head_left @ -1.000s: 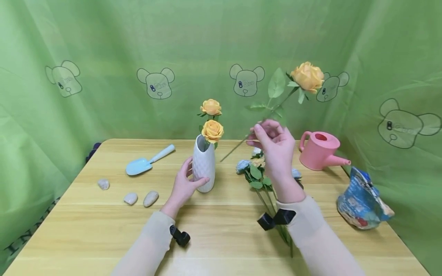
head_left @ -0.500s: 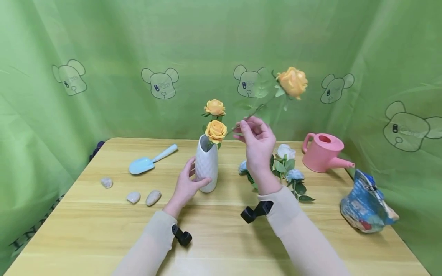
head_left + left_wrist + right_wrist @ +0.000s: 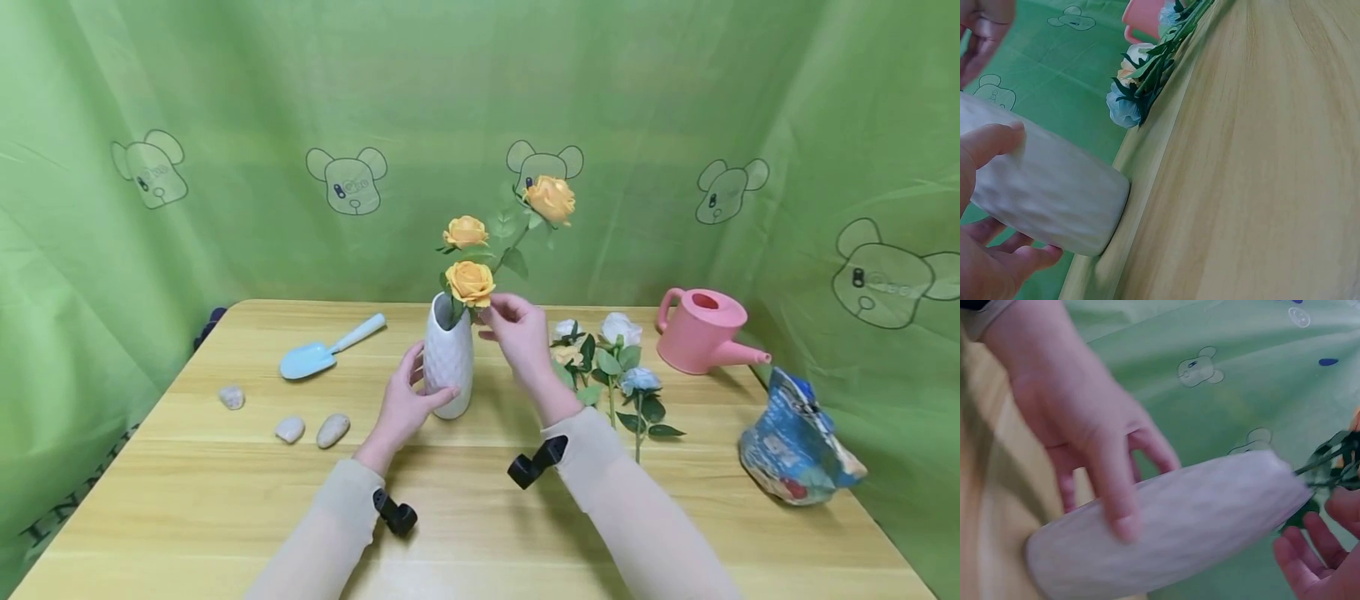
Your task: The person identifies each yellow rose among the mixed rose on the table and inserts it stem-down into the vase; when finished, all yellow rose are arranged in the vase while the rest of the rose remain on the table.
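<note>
Roughly, from left to right:

Left edge: the table (image 3: pixel 225 500) runs close to the green curtain (image 3: pixel 90 275); three stones (image 3: pixel 288 429) lie near this edge, well apart from the hands, with a blue trowel (image 3: pixel 322 350) behind them toward the back.

Room at left: bare wood lies between the stones and the vase, and more in front of them toward the near edge.

Left hand: the left hand (image 3: pixel 405 400) grips the lower body of the white vase (image 3: pixel 448 354), thumb on the near side and fingers curled round the far side; the left wrist view shows the thumb (image 3: pixel 991 140) pressed on the ribbed wall.

Vase: it stands upright on the table, near the middle and toward the back, with two orange roses (image 3: pixel 468 283) already in its mouth.

Right hand: the right hand (image 3: pixel 517 329) pinches the stem of a third orange rose (image 3: pixel 551 198) just beside the vase mouth; the stem slants up to the right, and its lower end is at the rim, though I cannot tell how far it goes in.

Room at middle: the two hands are close together on either side of the vase; wide bare wood lies in front of both forearms.

Right of hands: a loose bunch of white and blue flowers (image 3: pixel 615 358) lies flat just beside the right forearm.

Far right: a pink watering can (image 3: pixel 701 329) stands near the back edge, and a crumpled blue bag (image 3: pixel 791 442) sits near the right edge.

Surround: curtain printed with bear heads closes the back and both sides.
</note>
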`<state>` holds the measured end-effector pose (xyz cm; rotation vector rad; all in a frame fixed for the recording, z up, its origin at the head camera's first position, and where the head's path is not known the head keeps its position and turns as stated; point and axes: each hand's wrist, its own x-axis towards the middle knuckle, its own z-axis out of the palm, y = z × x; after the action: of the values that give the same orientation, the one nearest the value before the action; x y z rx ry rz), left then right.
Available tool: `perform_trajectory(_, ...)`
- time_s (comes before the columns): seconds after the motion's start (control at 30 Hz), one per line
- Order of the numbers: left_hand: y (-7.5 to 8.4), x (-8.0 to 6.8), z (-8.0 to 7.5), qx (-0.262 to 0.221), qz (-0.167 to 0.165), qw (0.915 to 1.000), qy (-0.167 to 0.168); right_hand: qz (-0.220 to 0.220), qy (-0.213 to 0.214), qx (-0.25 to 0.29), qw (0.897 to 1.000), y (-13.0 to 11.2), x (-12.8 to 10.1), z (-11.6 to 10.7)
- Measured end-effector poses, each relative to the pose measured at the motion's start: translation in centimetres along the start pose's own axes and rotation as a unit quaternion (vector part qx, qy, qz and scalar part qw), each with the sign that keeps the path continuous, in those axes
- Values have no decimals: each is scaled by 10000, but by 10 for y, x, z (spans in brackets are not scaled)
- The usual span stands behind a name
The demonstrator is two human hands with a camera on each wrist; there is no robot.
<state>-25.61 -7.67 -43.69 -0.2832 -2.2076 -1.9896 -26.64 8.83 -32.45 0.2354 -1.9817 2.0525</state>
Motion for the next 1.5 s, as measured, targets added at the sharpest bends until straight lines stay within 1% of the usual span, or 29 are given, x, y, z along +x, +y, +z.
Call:
perform_trajectory(0.1,0,0,0,-5,-33,10000,-10,293,-158,-235,9992,10,-5,-5)
perform_trajectory(0.17,1,0,-1,3,-67,10000,-1,406,-240,-260,9985,16,-8,-10)
perform_trajectory(0.23,2,-1,-2,11,-96,10000,11,448,-262,-202,9985,19,-11,-15)
perform_trajectory(0.3,3,-2,-3,11,-119,9999,18,360,-194,-45,9992,17,-11,-20)
perform_trajectory(0.37,4,-3,-3,5,-124,9999,22,99,-23,218,9997,9,-11,-24)
perform_trajectory(0.4,5,-3,-4,2,-114,9999,12,-108,92,363,9992,2,-11,-24)
perform_trajectory(0.5,4,-2,-3,-18,-79,10000,1,-805,507,727,9928,-22,-8,-25)
perform_trajectory(0.57,4,-2,-2,-38,-51,10000,-4,-1139,756,795,9874,-36,-4,-25)
perform_trajectory(0.63,2,-2,-1,-47,-38,10000,-17,-1257,952,748,9847,-45,1,-26)
perform_trajectory(0.7,1,-2,0,-55,-30,10000,-32,-1190,1014,729,9850,-49,7,-26)
perform_trajectory(0.83,0,-1,0,-41,-54,10000,-10,-876,924,835,9883,-53,15,-20)
perform_trajectory(0.93,0,-1,-1,-40,-82,10000,19,-749,850,875,9897,-53,17,-13)
perform_trajectory(1.13,0,-1,1,-7,-46,10000,36,-713,779,627,9924,-50,23,-2)
perform_trajectory(1.33,-1,-1,1,-43,2,10000,-6,-233,766,329,9962,-41,34,3)
perform_trajectory(1.43,2,-2,0,-82,-30,9999,-77,-23,781,239,9967,-37,39,4)
perform_trajectory(1.5,10,-4,-1,-131,-41,9998,-133,79,741,231,9969,-35,42,4)
